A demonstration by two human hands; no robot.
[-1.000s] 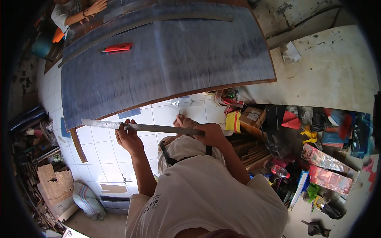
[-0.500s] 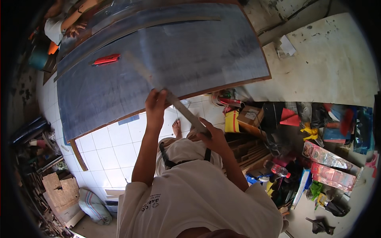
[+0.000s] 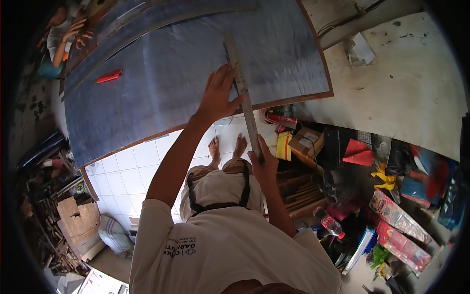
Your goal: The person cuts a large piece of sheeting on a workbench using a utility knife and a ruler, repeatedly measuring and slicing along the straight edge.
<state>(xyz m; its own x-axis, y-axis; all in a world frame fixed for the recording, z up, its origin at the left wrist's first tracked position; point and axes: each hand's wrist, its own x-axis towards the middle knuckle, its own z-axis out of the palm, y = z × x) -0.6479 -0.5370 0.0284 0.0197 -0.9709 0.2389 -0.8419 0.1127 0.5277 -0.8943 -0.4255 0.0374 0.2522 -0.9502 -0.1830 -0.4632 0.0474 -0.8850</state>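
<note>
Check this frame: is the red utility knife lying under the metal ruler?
No, the red utility knife lies alone on the dark blue sheet, well to the left of the metal ruler and the left hand.

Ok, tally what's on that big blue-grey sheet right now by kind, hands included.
Hands pressing on it: 1, the left hand
Metal rulers: 1, the long ruler
Red cutters: 1, the red cutter
Total: 3 on the sheet

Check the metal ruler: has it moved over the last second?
Yes. The ruler was held level below the blue sheet's near edge; now it lies lengthwise across the sheet, left hand pressing it down, right hand gripping its near end.
</note>
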